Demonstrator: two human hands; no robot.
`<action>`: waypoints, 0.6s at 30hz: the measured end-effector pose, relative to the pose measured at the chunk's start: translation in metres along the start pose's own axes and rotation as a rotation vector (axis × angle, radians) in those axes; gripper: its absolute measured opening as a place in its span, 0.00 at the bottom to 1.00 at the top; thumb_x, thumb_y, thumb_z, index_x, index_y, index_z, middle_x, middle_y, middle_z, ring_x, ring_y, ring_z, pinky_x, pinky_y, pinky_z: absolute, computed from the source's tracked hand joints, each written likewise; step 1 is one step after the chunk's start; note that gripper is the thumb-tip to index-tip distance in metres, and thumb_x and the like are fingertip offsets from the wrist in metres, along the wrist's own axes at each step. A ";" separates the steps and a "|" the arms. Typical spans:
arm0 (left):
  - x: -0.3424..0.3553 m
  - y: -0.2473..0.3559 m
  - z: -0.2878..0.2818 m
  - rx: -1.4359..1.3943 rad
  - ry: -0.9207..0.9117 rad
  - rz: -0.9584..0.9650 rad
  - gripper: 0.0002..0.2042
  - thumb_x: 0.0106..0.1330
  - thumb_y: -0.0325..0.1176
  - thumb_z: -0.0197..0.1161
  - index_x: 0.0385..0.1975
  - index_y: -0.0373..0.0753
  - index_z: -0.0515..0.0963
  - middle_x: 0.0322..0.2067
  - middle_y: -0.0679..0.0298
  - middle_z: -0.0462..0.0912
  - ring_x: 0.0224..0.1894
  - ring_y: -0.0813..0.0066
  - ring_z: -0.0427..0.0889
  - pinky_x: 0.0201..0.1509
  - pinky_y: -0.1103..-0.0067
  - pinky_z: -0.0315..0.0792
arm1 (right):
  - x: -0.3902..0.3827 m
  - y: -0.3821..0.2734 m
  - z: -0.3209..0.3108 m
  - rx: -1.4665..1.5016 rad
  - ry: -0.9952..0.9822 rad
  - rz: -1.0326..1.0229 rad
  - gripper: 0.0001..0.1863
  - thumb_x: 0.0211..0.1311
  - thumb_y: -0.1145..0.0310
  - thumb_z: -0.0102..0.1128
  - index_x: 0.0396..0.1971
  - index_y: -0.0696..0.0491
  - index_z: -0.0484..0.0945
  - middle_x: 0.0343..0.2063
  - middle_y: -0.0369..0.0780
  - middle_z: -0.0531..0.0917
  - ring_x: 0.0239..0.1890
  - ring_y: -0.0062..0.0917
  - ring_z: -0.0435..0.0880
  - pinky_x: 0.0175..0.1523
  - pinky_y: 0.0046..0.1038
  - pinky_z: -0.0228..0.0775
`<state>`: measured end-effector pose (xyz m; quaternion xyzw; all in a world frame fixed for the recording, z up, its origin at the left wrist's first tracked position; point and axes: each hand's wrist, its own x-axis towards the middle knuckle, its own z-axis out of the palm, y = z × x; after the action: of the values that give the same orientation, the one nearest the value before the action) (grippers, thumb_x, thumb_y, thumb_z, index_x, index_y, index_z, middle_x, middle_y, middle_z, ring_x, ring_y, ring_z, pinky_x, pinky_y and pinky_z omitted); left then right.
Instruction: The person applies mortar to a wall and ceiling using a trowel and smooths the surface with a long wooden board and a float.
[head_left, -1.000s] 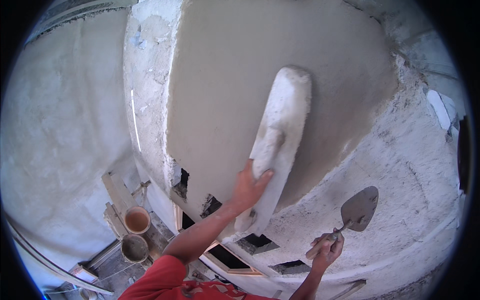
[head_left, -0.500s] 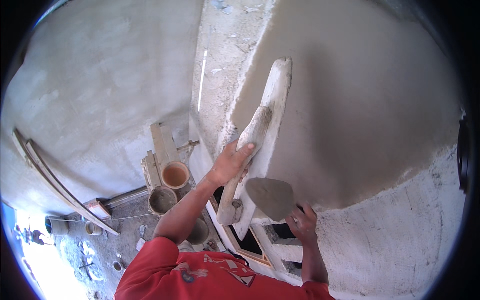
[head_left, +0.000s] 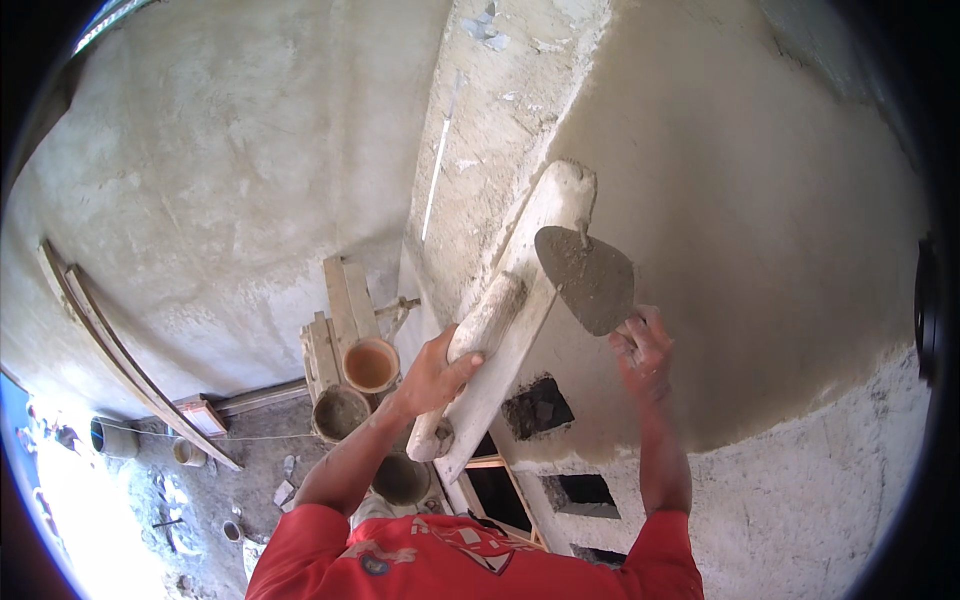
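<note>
My left hand [head_left: 438, 372] is closed around the thick handle of a long wooden plastering float [head_left: 562, 205]. The float slants up and to the right, held in front of the wall. In my right hand [head_left: 643, 345] is a trowel [head_left: 588, 285], its handle mostly hidden by the fingers. Its broad grey blade overlaps the float's upper right edge; a small dab of mortar sticks up at the blade's top edge. Behind both tools, smooth damp plaster [head_left: 750, 250] covers the wall. I cannot tell whether the float touches it.
Low on the wall are several square openings, one a dark hole [head_left: 538, 407]. Down to the left stand a bucket with an orange inside [head_left: 371, 365], a grey bucket [head_left: 340, 412] and stacked planks [head_left: 350, 300]. Long curved boards [head_left: 120, 350] lean against the left wall.
The trowel has moved up along the float's right side, from its lower part to near its top. The float's top end has come lower, and the view has shifted slightly.
</note>
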<state>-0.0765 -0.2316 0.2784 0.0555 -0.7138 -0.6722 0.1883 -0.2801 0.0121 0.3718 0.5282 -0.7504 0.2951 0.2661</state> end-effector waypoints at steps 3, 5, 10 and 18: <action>-0.002 -0.016 -0.011 0.127 0.032 0.051 0.29 0.65 0.48 0.60 0.54 0.28 0.66 0.24 0.50 0.78 0.24 0.62 0.80 0.30 0.70 0.74 | 0.016 0.004 -0.001 -0.013 0.038 -0.044 0.16 0.49 0.76 0.69 0.41 0.55 0.80 0.36 0.44 0.79 0.31 0.39 0.82 0.34 0.35 0.75; -0.002 -0.021 -0.016 0.213 0.047 0.099 0.29 0.64 0.47 0.61 0.54 0.28 0.66 0.25 0.44 0.80 0.27 0.53 0.83 0.34 0.67 0.75 | 0.026 0.007 -0.005 -0.066 0.040 -0.061 0.16 0.49 0.75 0.69 0.40 0.56 0.80 0.35 0.44 0.79 0.32 0.39 0.82 0.34 0.35 0.75; -0.004 -0.028 -0.031 0.422 0.140 0.072 0.28 0.59 0.42 0.67 0.52 0.28 0.67 0.35 0.41 0.81 0.40 0.43 0.82 0.46 0.63 0.74 | 0.040 -0.002 -0.017 -0.118 0.037 -0.073 0.15 0.49 0.74 0.71 0.37 0.58 0.80 0.33 0.44 0.80 0.32 0.38 0.83 0.33 0.34 0.75; -0.010 -0.055 -0.051 0.549 0.161 0.133 0.28 0.57 0.44 0.69 0.51 0.32 0.68 0.32 0.41 0.81 0.38 0.41 0.82 0.43 0.60 0.75 | 0.031 -0.025 -0.062 -0.318 -0.050 -0.020 0.14 0.48 0.71 0.72 0.36 0.56 0.81 0.32 0.42 0.81 0.32 0.36 0.83 0.34 0.33 0.75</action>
<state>-0.0589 -0.2812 0.2239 0.1104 -0.8538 -0.4337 0.2660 -0.2607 0.0305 0.4402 0.4938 -0.7889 0.1565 0.3305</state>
